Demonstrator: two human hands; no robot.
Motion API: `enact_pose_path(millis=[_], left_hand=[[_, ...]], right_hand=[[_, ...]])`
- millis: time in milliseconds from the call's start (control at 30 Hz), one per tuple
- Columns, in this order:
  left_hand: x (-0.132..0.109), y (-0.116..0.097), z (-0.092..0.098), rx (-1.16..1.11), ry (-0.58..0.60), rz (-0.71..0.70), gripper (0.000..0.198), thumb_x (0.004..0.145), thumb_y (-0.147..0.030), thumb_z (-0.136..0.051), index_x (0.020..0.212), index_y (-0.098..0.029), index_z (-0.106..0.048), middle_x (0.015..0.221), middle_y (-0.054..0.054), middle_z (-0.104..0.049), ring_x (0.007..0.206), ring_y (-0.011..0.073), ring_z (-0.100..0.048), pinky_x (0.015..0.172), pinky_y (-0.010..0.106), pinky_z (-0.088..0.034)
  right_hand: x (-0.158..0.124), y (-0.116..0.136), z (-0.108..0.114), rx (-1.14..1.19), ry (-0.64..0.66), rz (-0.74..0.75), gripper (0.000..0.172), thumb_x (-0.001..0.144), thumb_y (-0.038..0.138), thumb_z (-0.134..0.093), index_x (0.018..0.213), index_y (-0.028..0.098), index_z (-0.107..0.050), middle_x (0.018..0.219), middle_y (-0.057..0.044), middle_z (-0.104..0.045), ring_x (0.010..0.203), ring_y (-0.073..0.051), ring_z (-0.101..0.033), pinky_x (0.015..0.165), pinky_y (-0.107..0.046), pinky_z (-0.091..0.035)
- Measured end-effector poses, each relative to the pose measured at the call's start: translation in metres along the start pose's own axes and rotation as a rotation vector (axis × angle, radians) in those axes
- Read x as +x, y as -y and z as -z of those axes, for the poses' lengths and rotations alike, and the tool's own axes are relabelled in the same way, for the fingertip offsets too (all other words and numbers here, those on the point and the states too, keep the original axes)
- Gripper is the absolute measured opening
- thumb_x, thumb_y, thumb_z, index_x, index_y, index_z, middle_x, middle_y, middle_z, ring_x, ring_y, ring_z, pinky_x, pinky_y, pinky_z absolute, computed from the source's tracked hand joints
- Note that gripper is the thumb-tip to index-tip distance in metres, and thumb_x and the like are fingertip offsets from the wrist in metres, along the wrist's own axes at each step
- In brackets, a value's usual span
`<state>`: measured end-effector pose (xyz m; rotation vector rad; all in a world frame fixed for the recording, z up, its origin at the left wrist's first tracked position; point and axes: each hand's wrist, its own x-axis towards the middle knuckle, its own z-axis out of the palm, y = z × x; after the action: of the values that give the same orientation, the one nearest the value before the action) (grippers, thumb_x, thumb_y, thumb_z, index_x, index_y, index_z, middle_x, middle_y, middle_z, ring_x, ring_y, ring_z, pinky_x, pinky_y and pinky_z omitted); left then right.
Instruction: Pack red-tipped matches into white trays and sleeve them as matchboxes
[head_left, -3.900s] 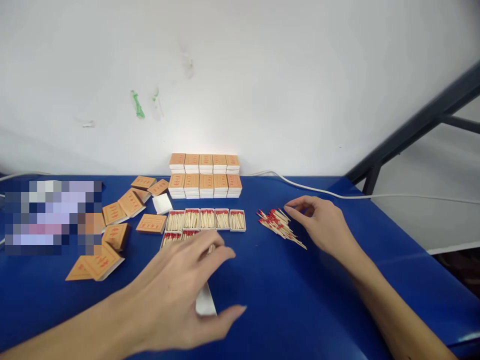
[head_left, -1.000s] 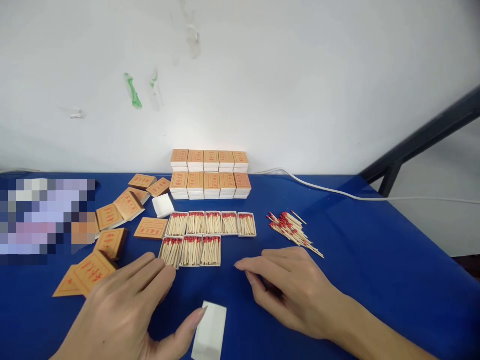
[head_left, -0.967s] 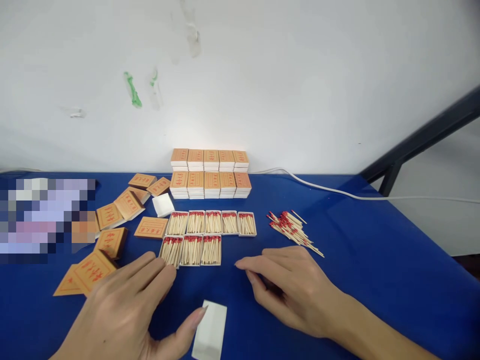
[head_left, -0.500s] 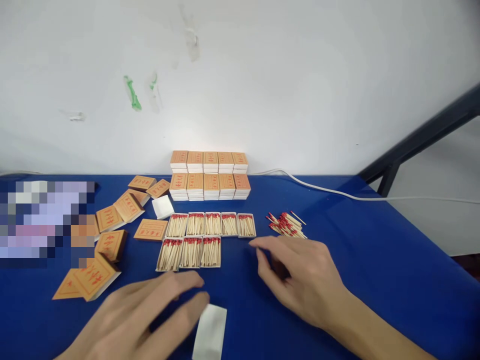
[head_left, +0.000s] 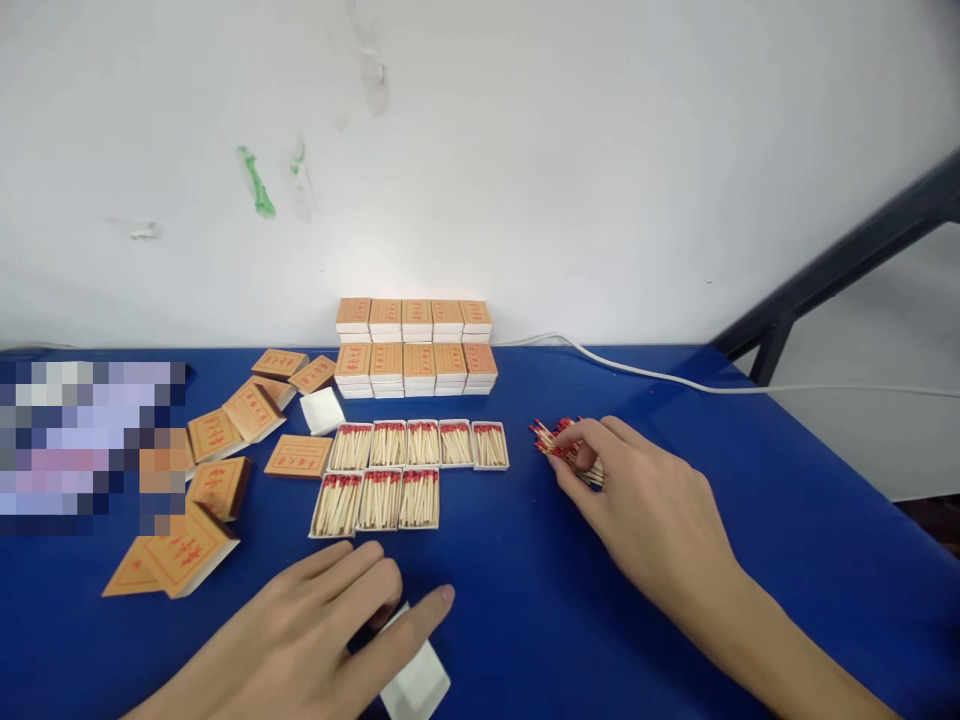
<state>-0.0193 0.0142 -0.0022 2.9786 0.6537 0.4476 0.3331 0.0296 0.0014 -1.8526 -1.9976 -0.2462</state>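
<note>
My right hand [head_left: 637, 490] is at the loose pile of red-tipped matches [head_left: 541, 437]. Its thumb and index finger close around some of the matches, and the palm hides part of the pile. At the lower left, my left hand [head_left: 322, 620] has half-bent fingers and its thumb stretched across a white matchbox tray [head_left: 424, 685]. Thumb and fingers are apart, with part of the tray hidden beneath them. Beyond my hands, filled trays of matches [head_left: 422, 443] form two rows, all with red heads toward the wall.
Orange matchbox sleeves [head_left: 217, 433] lie scattered at left, near another white tray [head_left: 322, 411]. Stacked matchboxes [head_left: 417, 358] stand against the wall [head_left: 600, 180]. A white cable [head_left: 637, 372] runs along the back of the blue table [head_left: 517, 590]. A pixelated area covers the far left.
My right hand has moved right and away from me onto the match pile, its fingers closing there. The tray near my left hand has turned, and my left thumb now reaches across it.
</note>
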Motion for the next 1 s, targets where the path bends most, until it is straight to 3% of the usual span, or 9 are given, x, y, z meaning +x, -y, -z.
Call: enact_pose_path(millis=[100,167,300,400,467,767,1000], left_hand=[[0.003,0.000,0.003,0.012,0.018,0.013,0.092,0.088,-0.058,-0.102,0.162,-0.021,-0.063,0.118,0.007,-0.081,0.109,0.0297,-0.081,0.096,0.039,-0.070],[0.002,0.000,0.005,-0.010,0.007,0.021,0.092,0.089,-0.059,-0.101,0.163,-0.021,-0.062,0.122,0.008,-0.082,0.112,0.0299,-0.081,0.099,0.038,-0.070],[0.002,0.000,0.007,-0.146,-0.048,0.086,0.054,0.106,-0.052,-0.085,0.153,-0.028,-0.071,0.126,0.005,-0.082,0.115,0.0249,-0.081,0.105,0.032,-0.069],[0.005,-0.003,0.009,-0.219,-0.062,0.118,0.029,0.112,-0.041,-0.076,0.139,-0.030,-0.076,0.121,0.003,-0.083,0.109,0.0224,-0.082,0.093,0.028,-0.069],[0.007,-0.005,0.009,-0.237,-0.065,0.113,0.022,0.114,-0.036,-0.072,0.135,-0.029,-0.075,0.117,0.002,-0.082,0.105,0.0220,-0.082,0.088,0.029,-0.068],[0.007,-0.003,0.007,-0.203,-0.067,0.086,0.026,0.118,-0.037,-0.067,0.142,-0.029,-0.072,0.118,0.002,-0.082,0.111,0.0215,-0.082,0.102,0.029,-0.068],[0.011,-0.004,0.007,-0.156,-0.116,0.059,0.028,0.126,-0.039,-0.048,0.139,-0.027,-0.069,0.112,0.001,-0.081,0.104,0.0197,-0.082,0.094,0.028,-0.068]], right_hand=[[0.001,0.000,-0.001,0.053,-0.004,-0.023,0.028,0.114,0.042,-0.062,0.098,0.026,-0.077,0.088,-0.003,-0.075,0.059,-0.019,-0.067,0.050,-0.030,-0.039],[0.001,0.000,-0.001,0.071,-0.008,-0.032,0.033,0.115,0.046,-0.060,0.097,0.026,-0.079,0.087,-0.003,-0.074,0.059,-0.019,-0.067,0.050,-0.030,-0.038],[0.003,-0.001,0.001,0.101,-0.006,-0.055,0.040,0.117,0.052,-0.059,0.100,0.027,-0.085,0.089,-0.003,-0.075,0.061,-0.019,-0.069,0.051,-0.032,-0.039],[0.008,-0.004,0.004,0.202,0.008,-0.133,0.044,0.115,0.059,-0.062,0.099,0.028,-0.088,0.087,-0.005,-0.075,0.061,-0.019,-0.065,0.054,-0.033,-0.040],[0.013,-0.007,0.005,0.264,0.015,-0.179,0.047,0.113,0.063,-0.063,0.094,0.027,-0.088,0.083,-0.005,-0.074,0.062,-0.020,-0.064,0.058,-0.034,-0.042],[0.025,-0.019,0.010,0.372,0.087,-0.260,0.047,0.101,0.069,-0.074,0.087,0.026,-0.085,0.070,-0.003,-0.075,0.058,-0.021,-0.060,0.057,-0.036,-0.042],[0.030,-0.029,0.018,0.418,0.110,-0.299,0.049,0.098,0.071,-0.079,0.084,0.024,-0.084,0.078,-0.006,-0.081,0.066,-0.021,-0.068,0.062,-0.036,-0.047]])
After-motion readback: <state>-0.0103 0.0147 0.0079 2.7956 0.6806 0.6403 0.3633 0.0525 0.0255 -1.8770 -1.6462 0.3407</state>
